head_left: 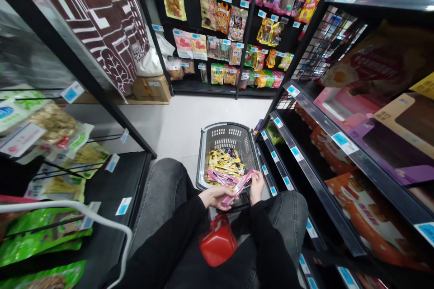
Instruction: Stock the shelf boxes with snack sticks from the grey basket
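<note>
My left hand (217, 197) is closed on the near end of a long, narrow pink snack packet (240, 185), in front of my knees. The fingers of my right hand (257, 187) pinch its far end. Whether it is one packet or a few stacked together I cannot tell. Just beyond my hands stands a grey shopping basket (200, 158) on the floor. Inside lie many slim yellow-and-black packets (224, 159), with pink ones (220, 177) nearest me. Part of the basket's near side is hidden behind my hands.
A red plastic object (219, 244) is between my legs. On the right rises a shelf (325, 189) with price tags and bagged goods. The left shelf (135, 176) holds green snack bags (44, 230); a white cable-like bar (101, 216) crosses before it. A cardboard box (151, 89) stands farther back.
</note>
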Action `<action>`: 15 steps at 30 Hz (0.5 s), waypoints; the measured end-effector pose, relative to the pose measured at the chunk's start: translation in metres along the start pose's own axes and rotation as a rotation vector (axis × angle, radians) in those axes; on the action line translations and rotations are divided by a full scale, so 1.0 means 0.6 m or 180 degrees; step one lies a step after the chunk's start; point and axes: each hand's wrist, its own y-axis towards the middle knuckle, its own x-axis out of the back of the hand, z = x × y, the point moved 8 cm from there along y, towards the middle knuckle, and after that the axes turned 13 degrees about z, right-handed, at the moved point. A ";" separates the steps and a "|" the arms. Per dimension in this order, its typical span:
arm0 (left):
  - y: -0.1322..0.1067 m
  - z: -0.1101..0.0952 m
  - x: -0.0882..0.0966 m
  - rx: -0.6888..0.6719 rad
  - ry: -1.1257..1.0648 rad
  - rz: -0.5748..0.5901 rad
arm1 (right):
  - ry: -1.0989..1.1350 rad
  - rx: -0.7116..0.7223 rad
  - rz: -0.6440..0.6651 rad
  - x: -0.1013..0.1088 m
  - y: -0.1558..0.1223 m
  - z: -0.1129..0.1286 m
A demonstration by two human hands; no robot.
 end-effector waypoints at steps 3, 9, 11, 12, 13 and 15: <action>0.002 -0.013 -0.001 -0.0330 0.0349 -0.0132 | 0.0140 -0.0153 -0.0082 0.004 -0.001 -0.002; 0.003 -0.026 -0.012 -0.0539 0.0588 -0.0060 | 0.0035 -0.0090 -0.0298 0.019 -0.002 0.005; 0.001 -0.021 -0.011 -0.0370 0.0400 -0.0015 | -0.0037 -0.0015 -0.0302 0.019 -0.003 0.011; 0.000 -0.018 -0.011 -0.0296 0.0311 0.0005 | -0.0060 0.0022 -0.0274 0.017 -0.004 0.014; -0.002 -0.016 -0.010 -0.0236 0.0236 0.0012 | -0.0068 0.0056 -0.0218 0.014 -0.005 0.017; -0.004 -0.011 -0.006 -0.0143 0.0125 -0.0035 | -0.0050 0.0119 -0.0074 0.005 -0.005 0.021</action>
